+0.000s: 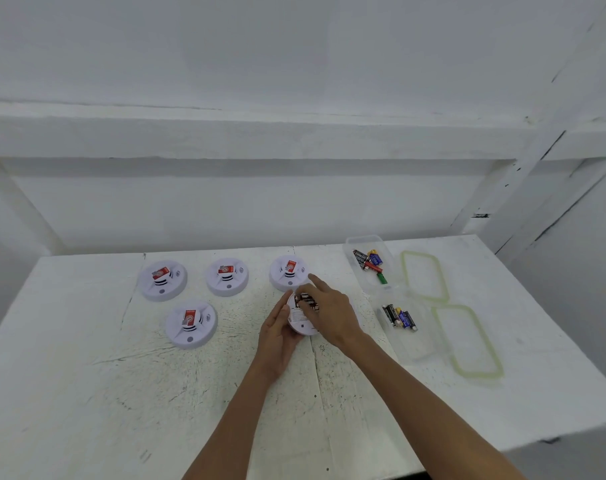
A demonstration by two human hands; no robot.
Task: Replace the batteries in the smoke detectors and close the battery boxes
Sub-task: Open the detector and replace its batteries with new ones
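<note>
Smoke detector [303, 320] flipped back-up, tilted just off the table [86, 393] near centre, battery box open, dark batteries [308, 301] showing inside. Left grip [277, 332] cupped round its left rim, holding it. Right grip [332, 311] over the box, fingertips at the batteries, forefinger sticking out; pressing or pinching, cannot tell. Box cover not seen. Back row of three detectors [227, 276] and a fourth detector [191, 323] face-up, red stickers on, seemingly untouched. Far tub [358, 242] and near tub [409, 348] at right, loose cells in both, lids [424, 275] beside. Judgement: first of five mid-swap, old or new cells unclear. Left: close this box, then four more.
</note>
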